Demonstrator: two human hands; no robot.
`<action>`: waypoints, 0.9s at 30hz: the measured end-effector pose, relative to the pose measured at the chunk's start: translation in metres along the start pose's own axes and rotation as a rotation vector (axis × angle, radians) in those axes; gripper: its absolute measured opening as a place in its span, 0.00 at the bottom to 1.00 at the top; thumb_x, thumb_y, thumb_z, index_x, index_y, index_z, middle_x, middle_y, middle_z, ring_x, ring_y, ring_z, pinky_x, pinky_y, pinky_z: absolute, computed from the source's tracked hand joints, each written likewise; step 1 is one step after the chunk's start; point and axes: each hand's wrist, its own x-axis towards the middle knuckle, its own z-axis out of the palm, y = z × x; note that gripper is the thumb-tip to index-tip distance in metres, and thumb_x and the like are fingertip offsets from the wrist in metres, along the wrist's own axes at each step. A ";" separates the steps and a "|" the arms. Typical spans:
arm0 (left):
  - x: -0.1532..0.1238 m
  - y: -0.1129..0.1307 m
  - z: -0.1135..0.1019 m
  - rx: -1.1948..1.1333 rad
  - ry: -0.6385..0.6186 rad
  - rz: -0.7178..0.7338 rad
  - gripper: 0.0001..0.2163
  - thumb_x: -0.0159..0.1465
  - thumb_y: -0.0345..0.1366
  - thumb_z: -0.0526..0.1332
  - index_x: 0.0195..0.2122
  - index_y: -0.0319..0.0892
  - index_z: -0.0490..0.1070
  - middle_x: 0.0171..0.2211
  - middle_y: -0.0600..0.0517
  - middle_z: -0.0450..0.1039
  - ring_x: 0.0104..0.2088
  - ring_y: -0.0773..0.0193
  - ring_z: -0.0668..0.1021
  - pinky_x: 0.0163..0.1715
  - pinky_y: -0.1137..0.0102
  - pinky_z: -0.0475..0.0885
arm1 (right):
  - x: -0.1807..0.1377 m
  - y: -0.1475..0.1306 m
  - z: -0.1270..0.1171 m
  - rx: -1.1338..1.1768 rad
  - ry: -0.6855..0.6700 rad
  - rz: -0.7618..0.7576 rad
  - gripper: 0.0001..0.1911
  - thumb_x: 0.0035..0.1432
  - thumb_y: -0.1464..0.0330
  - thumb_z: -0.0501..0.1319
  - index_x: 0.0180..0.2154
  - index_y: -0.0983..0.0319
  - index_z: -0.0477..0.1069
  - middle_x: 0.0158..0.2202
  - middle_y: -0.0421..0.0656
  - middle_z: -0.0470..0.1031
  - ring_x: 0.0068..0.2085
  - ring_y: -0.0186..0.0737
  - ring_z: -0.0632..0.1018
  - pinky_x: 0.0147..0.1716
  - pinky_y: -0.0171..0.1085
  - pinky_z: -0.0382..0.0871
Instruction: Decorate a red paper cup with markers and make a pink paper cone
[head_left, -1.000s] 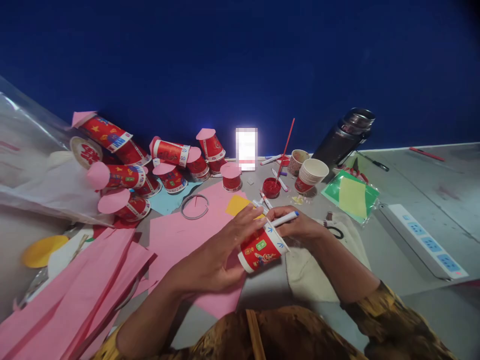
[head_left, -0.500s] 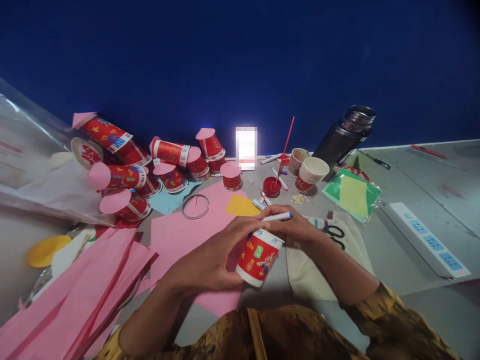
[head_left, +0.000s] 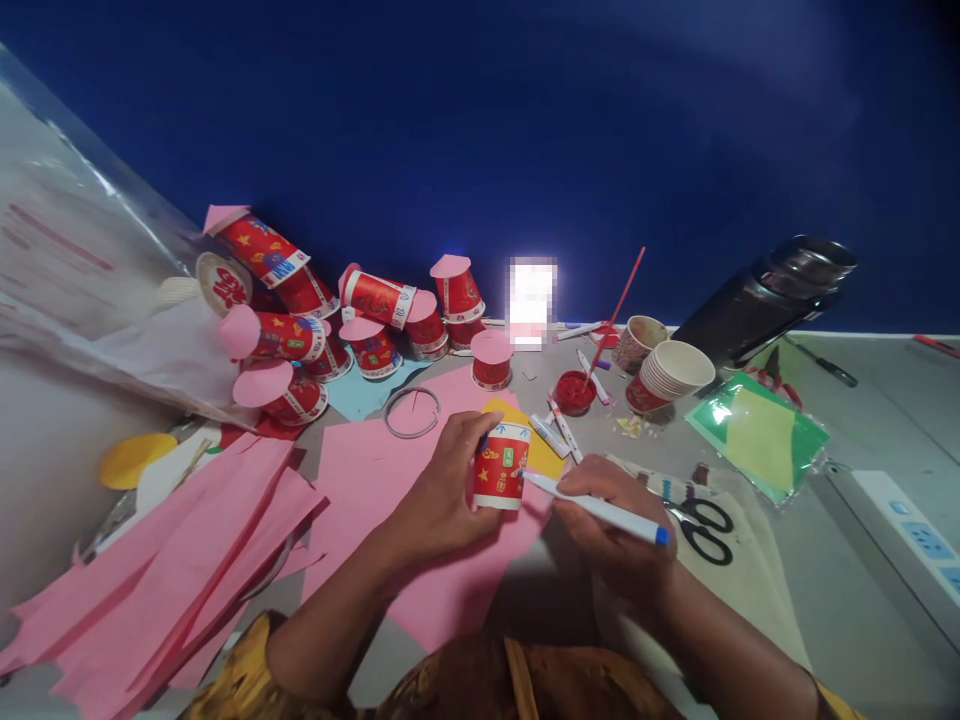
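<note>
My left hand (head_left: 442, 485) is wrapped round a red paper cup (head_left: 499, 470), thumb low and fingers at its upper left side. Blue marks show on the cup's white upper band, above printed gold and green figures. In my right hand (head_left: 626, 515) is a white marker pen (head_left: 600, 505) with a blue end, held like a writing tool. Its tip points left at the cup's right side; whether it touches I cannot tell. Pink paper (head_left: 420, 580) lies under the left hand, with a yellow sheet (head_left: 544, 455) behind the cup.
Several red cups with pink cone tops (head_left: 300, 335) stand and lean at the back left. A red paint pot (head_left: 576, 393) holds a brush. Stacked cups (head_left: 670, 375), a dark flask (head_left: 757, 300), scissors (head_left: 705, 525) and a power strip (head_left: 911, 525) are on the right.
The cup is now more upright. My right hand has drawn away from the cup's top to its right side and turned the marker so its tip faces the cup. The view has shifted left.
</note>
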 end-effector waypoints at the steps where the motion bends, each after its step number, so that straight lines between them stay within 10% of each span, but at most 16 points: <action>1: 0.000 0.000 0.001 0.000 0.007 0.002 0.42 0.54 0.29 0.67 0.69 0.48 0.52 0.65 0.41 0.59 0.66 0.45 0.67 0.67 0.47 0.67 | 0.000 0.001 0.001 -0.008 -0.015 -0.008 0.07 0.62 0.76 0.64 0.37 0.58 0.76 0.28 0.41 0.83 0.27 0.39 0.82 0.30 0.36 0.77; 27: -0.003 0.000 0.008 0.098 0.021 0.102 0.40 0.53 0.28 0.67 0.67 0.48 0.55 0.59 0.42 0.59 0.61 0.45 0.66 0.62 0.48 0.69 | -0.005 0.006 0.009 -0.026 -0.140 -0.119 0.03 0.65 0.73 0.64 0.40 0.60 0.76 0.28 0.44 0.82 0.28 0.40 0.81 0.30 0.38 0.76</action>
